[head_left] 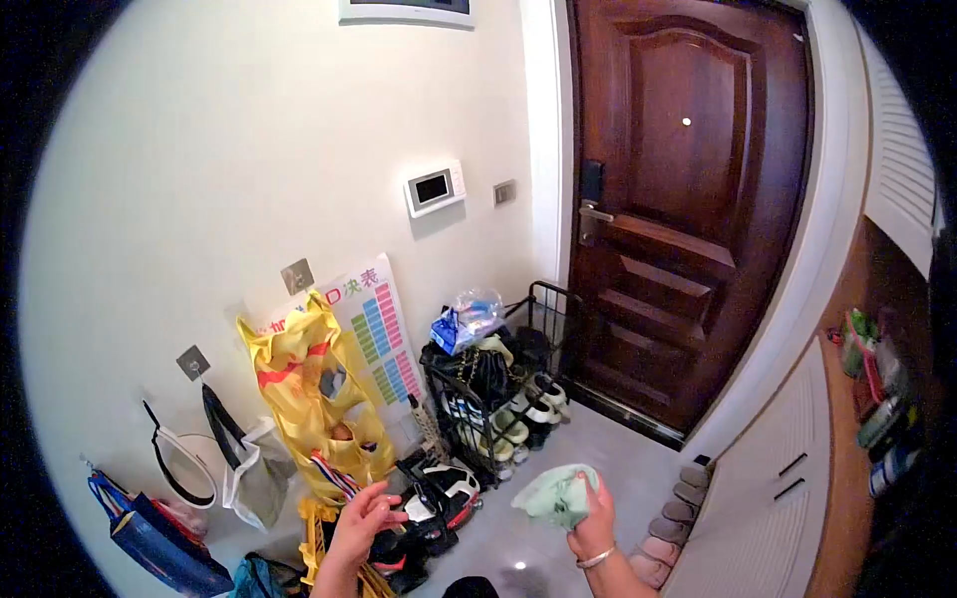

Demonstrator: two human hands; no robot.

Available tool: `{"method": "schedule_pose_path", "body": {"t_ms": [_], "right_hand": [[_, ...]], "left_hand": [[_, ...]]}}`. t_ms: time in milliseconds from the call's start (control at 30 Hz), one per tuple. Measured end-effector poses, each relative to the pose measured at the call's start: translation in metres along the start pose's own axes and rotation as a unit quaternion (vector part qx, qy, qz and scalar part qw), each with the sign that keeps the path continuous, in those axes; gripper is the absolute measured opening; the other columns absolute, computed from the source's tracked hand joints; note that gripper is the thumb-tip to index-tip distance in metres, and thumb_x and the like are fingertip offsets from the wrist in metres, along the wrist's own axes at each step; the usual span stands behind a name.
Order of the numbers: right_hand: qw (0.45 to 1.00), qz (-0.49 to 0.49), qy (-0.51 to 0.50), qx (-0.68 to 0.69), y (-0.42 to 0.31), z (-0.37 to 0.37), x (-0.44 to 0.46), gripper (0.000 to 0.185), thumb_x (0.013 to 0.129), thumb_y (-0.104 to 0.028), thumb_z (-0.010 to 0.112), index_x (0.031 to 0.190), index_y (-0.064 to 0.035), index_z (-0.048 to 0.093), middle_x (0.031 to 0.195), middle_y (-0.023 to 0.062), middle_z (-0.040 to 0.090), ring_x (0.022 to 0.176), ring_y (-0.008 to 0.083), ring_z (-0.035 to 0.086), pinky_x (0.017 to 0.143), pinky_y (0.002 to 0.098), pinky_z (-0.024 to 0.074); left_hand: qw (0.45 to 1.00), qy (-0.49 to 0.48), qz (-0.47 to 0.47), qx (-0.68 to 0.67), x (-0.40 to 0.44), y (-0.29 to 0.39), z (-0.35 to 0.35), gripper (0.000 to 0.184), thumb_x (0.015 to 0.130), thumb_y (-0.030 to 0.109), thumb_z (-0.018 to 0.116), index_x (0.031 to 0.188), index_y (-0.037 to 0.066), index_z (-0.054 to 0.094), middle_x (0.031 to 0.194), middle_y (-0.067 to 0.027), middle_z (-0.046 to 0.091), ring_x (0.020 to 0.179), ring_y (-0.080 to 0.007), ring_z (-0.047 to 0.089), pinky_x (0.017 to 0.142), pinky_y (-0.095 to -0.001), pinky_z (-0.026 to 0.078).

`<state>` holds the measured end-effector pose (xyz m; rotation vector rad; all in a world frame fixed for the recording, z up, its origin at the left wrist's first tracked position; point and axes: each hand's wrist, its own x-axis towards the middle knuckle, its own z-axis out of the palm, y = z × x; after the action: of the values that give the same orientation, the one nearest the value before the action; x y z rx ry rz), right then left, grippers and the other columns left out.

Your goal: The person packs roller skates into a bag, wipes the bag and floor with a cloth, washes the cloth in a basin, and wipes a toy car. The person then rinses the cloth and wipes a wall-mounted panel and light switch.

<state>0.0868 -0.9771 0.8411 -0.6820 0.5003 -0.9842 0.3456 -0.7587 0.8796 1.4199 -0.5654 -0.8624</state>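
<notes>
My right hand, with a bracelet at the wrist, grips a soft pale green cloth item with dark marks on it. Its crumpled shape hides whether it is a cap or a plain cloth. Level with it on the left, my left hand is held up with loosely bent fingers apart and nothing in them. Behind that hand hang a striped ribbon and a yellow hanging organizer. A black and white object with red edges stands on the floor beside the left hand.
A black metal rack holds shoes, a black bag and a plastic package. Slippers line the white cabinet at right. The brown door is closed. Bags and a visor hang at left.
</notes>
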Motion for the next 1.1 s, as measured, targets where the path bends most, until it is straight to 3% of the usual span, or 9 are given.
{"method": "schedule_pose_path", "body": {"t_ms": [100,167,267,367,600,800,900,967,1100], "right_hand": [[1.0,-0.017,-0.011,0.015,-0.016,0.051,0.056,0.027,0.097,-0.023,0.047,0.117,-0.0048,0.053,0.105,0.0063,0.062,0.095,0.0176,0.061,0.082,0.0318,0.0498],[0.982,0.065,-0.116,0.137,-0.029,0.083,0.106,0.038,0.097,-0.035,0.043,0.123,-0.0088,0.052,0.119,0.0067,0.059,0.107,0.0194,0.057,0.092,0.0365,0.0461],[0.934,0.091,-0.292,0.185,-0.056,0.136,0.171,0.042,0.088,-0.011,0.047,0.13,-0.0054,0.044,0.124,0.0091,0.055,0.113,0.0237,0.055,0.098,0.0398,0.0432],[0.939,0.011,-0.339,0.057,-0.074,0.191,0.231,0.059,0.078,0.009,0.052,0.134,-0.0048,0.037,0.123,0.0098,0.055,0.113,0.0234,0.054,0.098,0.0377,0.0434],[0.931,-0.22,-0.25,-0.149,-0.045,0.291,0.395,0.055,0.083,0.0,0.057,0.135,-0.0052,0.038,0.124,0.0106,0.052,0.114,0.0224,0.053,0.099,0.0354,0.0405],[0.689,-0.571,-0.259,-0.364,-0.042,0.378,0.509,0.057,0.067,0.002,0.061,0.121,-0.0134,0.054,0.12,0.0139,0.05,0.108,0.0365,0.047,0.098,0.0409,0.0398],[0.611,-0.627,-0.298,-0.381,-0.041,0.4,0.554,0.052,0.069,0.001,0.062,0.119,-0.0098,0.056,0.117,0.0116,0.052,0.107,0.0329,0.049,0.093,0.0377,0.0434],[0.547,-0.674,-0.332,-0.37,-0.044,0.409,0.578,0.047,0.069,0.002,0.059,0.115,-0.0078,0.057,0.113,0.0108,0.053,0.103,0.0315,0.049,0.088,0.0391,0.0457],[0.565,-0.664,-0.318,-0.373,-0.067,0.393,0.618,0.043,0.071,0.002,0.055,0.113,-0.0062,0.057,0.112,0.0106,0.053,0.1,0.0326,0.049,0.087,0.0396,0.0466]], "left_hand": [[0.999,0.03,0.021,0.001,0.026,0.006,0.002,0.052,0.094,0.016,0.053,0.138,0.002,0.03,0.115,-0.0171,0.057,0.091,-0.0255,0.065,0.082,-0.0351,0.053],[0.997,0.054,0.046,-0.009,0.057,-0.009,-0.017,0.059,0.094,0.016,0.054,0.142,0.005,0.022,0.114,-0.0169,0.057,0.09,-0.0258,0.066,0.079,-0.0346,0.052],[0.993,0.088,0.068,0.024,0.111,0.02,-0.025,0.06,0.093,0.016,0.054,0.142,0.004,0.021,0.114,-0.0166,0.057,0.089,-0.0251,0.066,0.076,-0.0325,0.052],[0.987,0.052,0.144,0.046,0.193,0.058,-0.033,0.066,0.09,0.008,0.055,0.144,0.005,0.018,0.118,-0.0154,0.054,0.089,-0.0228,0.065,0.076,-0.0311,0.05],[0.891,0.019,0.359,0.278,0.375,0.159,0.017,0.083,0.081,0.005,0.064,0.147,0.006,0.012,0.135,-0.018,0.039,0.113,-0.0272,0.052,0.089,-0.035,0.047],[0.82,0.142,0.422,0.361,0.487,0.225,0.058,0.088,0.075,0.006,0.069,0.146,0.006,0.017,0.142,-0.0199,0.03,0.116,-0.0304,0.047,0.087,-0.0376,0.047],[0.653,0.305,0.508,0.472,0.526,0.235,0.074,0.091,0.071,0.008,0.073,0.144,0.002,0.018,0.141,-0.0204,0.031,0.117,-0.033,0.046,0.085,-0.0391,0.047],[0.667,0.321,0.481,0.469,0.529,0.247,0.09,0.09,0.07,0.008,0.073,0.143,0.0,0.019,0.14,-0.0234,0.03,0.121,-0.0371,0.042,0.092,-0.0399,0.044],[0.714,0.37,0.417,0.423,0.54,0.248,0.123,0.09,0.069,0.006,0.074,0.141,-0.002,0.021,0.135,-0.0259,0.035,0.122,-0.041,0.041,0.098,-0.0408,0.04]]}}
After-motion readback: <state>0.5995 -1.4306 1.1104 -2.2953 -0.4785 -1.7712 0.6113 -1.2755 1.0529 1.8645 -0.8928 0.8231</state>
